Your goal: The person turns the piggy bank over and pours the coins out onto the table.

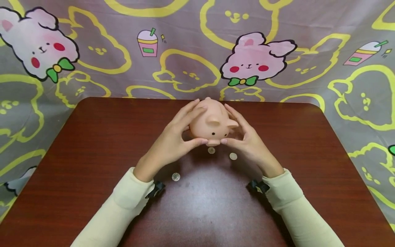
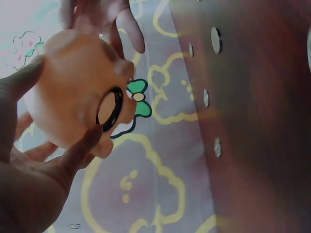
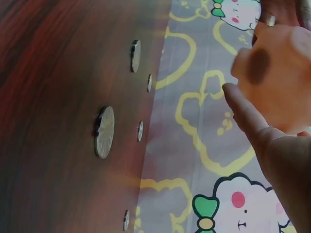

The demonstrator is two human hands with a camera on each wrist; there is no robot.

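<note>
A peach-coloured piggy bank point(image 1: 206, 120) is held up over the table, its snout and eyes toward me. My left hand point(image 1: 174, 137) grips it from the left, with the thumb by the snout. On the other side my right hand point(image 1: 247, 140) cups it, thumb tip likewise at the snout. In the left wrist view a black ring with a pale disc point(image 2: 107, 109) shows low on the piggy bank. Below the hands lie a patterned coin point(image 1: 176, 177), a coin under the snout point(image 1: 211, 150) and a plain-looking coin point(image 1: 233, 156).
The dark red-brown wooden table point(image 1: 92, 144) reaches back to a grey curtain point(image 1: 191, 34) printed with rabbits and cups. Several coins lie spread on the tabletop in both wrist views, including a large-looking one point(image 3: 104, 132). Black wrist straps point(image 1: 155, 189) sit at the sleeve cuffs.
</note>
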